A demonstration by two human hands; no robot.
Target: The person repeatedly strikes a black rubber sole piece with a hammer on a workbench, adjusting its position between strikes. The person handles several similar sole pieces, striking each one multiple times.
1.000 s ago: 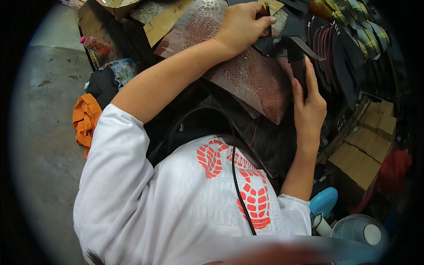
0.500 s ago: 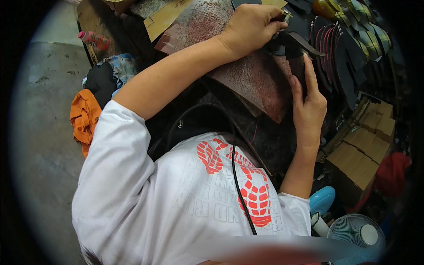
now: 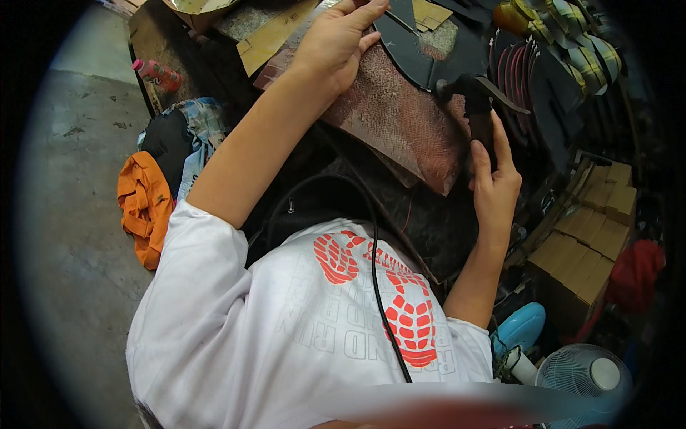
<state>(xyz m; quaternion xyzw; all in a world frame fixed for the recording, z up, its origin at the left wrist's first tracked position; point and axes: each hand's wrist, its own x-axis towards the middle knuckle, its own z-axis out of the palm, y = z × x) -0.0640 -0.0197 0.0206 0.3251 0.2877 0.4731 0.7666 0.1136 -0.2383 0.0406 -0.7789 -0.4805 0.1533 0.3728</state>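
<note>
Gripping the hammer [image 3: 480, 127] at the reddish board's [image 3: 400, 125] right edge, the right hand [image 3: 494, 187] could drop it onto the black sheet [image 3: 401, 51] if its fingers loosen; the left hand's [image 3: 330, 48] hold is indeterminable.

The right grip [image 3: 494, 179] holds a black-handled hammer [image 3: 478, 111], the left grip [image 3: 331, 47] pinches a slim metal rod [image 3: 404, 23], and a reddish scuffed board [image 3: 404, 125] lies between them.

Rough, pitted reddish board [image 3: 400, 125]; smooth, matt black sheet [image 3: 401, 53]; metal-looking hammer head [image 3: 473, 85].
</note>
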